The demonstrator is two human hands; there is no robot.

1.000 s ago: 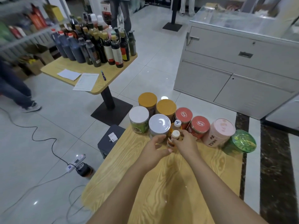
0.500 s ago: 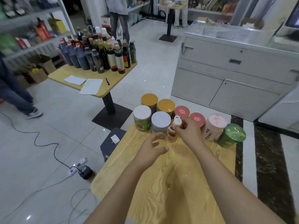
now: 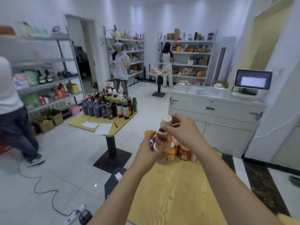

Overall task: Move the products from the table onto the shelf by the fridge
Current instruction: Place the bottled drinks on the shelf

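Your right hand (image 3: 183,133) pinches the bottle (image 3: 162,140) by its white cap, up above the table (image 3: 175,192). Your left hand (image 3: 148,151) curls round its bottom. Orange-brown liquid is inside it. At its 5 o'clock a small yellow bottle (image 3: 171,153) stands on the table, with red jars (image 3: 184,153) at that one's 3 o'clock.

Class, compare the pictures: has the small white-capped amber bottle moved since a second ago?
Yes. The amber bottle has gone up off the table: the right hand and left hand hold it, cap above the red-lidded jars.
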